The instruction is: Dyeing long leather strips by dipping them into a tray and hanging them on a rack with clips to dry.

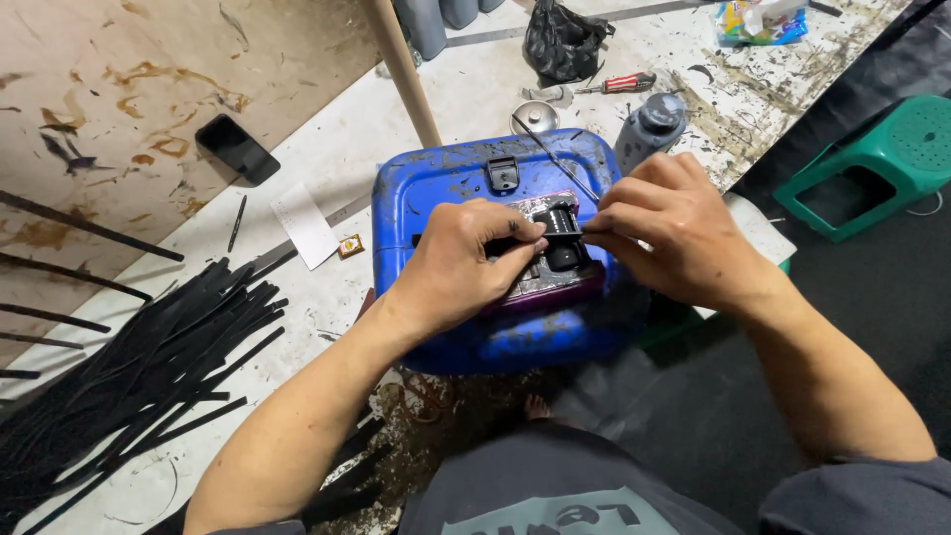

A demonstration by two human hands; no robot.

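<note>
Both hands meet over a blue plastic case (446, 188). The left hand (461, 263) is curled, thumb and forefinger pinched on a small black part (561, 230) that sits on a purple-edged block (555, 287) atop the case. The right hand (669, 228) is closed in a fingertip pinch on the part's other side. The part looks rigid, light and small, likely fiddly, best gripped at its outer ends. Beyond the right hand stand a grey bottle (649, 127) and a red-handled screwdriver (619, 84). Far out past the left hand lie black strips (129, 367) and a phone (237, 149).
</note>
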